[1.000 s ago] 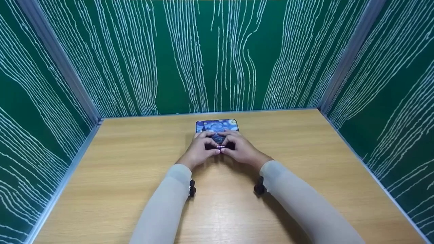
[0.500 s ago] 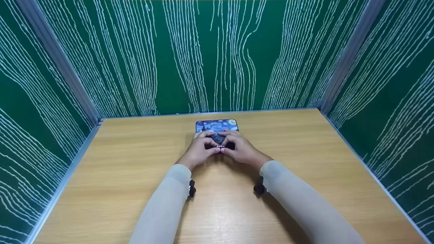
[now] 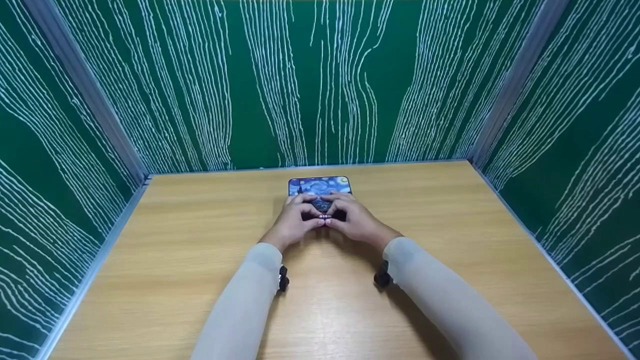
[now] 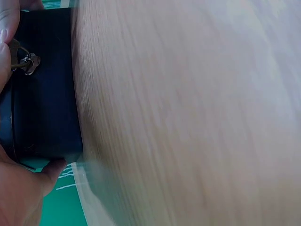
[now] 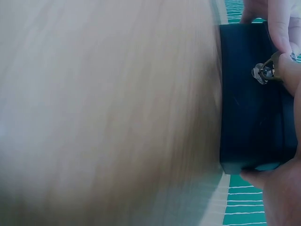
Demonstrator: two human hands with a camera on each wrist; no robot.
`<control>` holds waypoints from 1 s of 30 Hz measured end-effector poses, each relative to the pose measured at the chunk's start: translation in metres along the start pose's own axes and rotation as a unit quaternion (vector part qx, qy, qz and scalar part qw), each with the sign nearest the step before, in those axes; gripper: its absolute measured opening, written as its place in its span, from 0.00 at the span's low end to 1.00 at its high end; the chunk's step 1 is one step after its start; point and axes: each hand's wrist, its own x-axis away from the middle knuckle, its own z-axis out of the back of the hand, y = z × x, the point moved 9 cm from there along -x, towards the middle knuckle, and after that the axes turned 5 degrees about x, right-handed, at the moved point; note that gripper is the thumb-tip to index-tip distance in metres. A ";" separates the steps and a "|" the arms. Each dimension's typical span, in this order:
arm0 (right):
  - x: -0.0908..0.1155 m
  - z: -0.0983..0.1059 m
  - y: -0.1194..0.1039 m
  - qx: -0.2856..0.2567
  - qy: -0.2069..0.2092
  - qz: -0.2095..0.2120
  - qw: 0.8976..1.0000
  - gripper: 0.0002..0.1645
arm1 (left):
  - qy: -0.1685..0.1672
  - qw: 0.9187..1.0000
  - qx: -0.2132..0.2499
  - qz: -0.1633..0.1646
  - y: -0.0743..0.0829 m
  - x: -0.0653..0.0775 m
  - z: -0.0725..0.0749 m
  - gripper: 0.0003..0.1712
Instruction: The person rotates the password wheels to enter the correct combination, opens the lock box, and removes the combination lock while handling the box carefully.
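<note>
A dark box (image 5: 249,113) stands on the table, its lid (image 3: 320,185) printed with a blue swirling night-sky picture. On its front face is a small metal clasp (image 4: 32,64) with a wire loop. My left hand (image 3: 295,220) braces the box's left side with its fingers, while its thumb and index finger pinch at the clasp. From the other side, my right hand (image 3: 357,220) mirrors this, thumb and index finger at the clasp's brass-coloured loop (image 5: 273,61). The two thumb tips meet at the middle of the front edge. The fingertips partly hide the clasp's upper part.
The box is near the back of the wooden table (image 3: 200,250). Green walls (image 3: 265,100) with white wavy lines enclose the back and both sides, joined by grey corner posts (image 3: 520,75). A dark device (image 3: 382,277) sits at the right wrist, another at the left.
</note>
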 end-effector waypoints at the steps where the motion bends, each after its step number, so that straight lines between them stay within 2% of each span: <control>1: 0.000 0.000 0.000 -0.002 0.001 0.000 1.000 0.03 | 0.001 1.000 0.000 0.001 -0.001 0.000 0.000 0.04; 11: 0.000 0.001 0.001 -0.005 0.001 -0.004 1.000 0.03 | -0.002 1.000 -0.001 0.003 0.001 0.000 0.000 0.04; 20: 0.000 -0.001 0.001 -0.009 0.000 -0.004 1.000 0.03 | -0.003 1.000 -0.004 -0.020 0.002 0.000 0.000 0.07; 30: -0.001 -0.001 0.003 -0.013 -0.006 -0.016 1.000 0.04 | 0.001 1.000 0.007 -0.011 0.001 0.000 0.001 0.04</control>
